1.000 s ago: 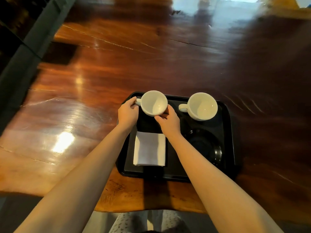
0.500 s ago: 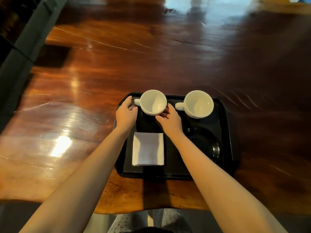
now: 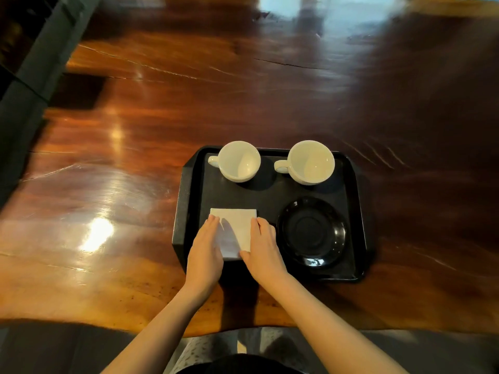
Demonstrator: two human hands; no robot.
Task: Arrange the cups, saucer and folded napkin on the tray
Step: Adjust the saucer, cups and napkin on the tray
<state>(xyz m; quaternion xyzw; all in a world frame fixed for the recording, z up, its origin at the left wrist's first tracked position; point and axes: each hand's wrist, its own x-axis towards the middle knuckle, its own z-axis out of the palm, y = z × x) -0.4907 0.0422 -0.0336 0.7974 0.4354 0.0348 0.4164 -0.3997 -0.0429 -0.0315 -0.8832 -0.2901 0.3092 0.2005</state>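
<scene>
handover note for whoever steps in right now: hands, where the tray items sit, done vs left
Left hand: flat on the left edge of the folded white paper napkin, not gripping.
Right hand: flat on its right edge.
Black rectangular plastic tray on the glossy wooden table. Far row: left white ceramic cup and right white ceramic cup, upright, handles left. Near right: black round saucer, empty.
Done: everything is on the tray.
Left: probably square the napkin, then let go.

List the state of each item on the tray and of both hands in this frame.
Left cup: upright, empty.
Right cup: upright, empty.
Black saucer: flat, bare.
Folded napkin: flat on black tray.
Left hand: flat on napkin's left edge.
Right hand: on its right edge.
</scene>
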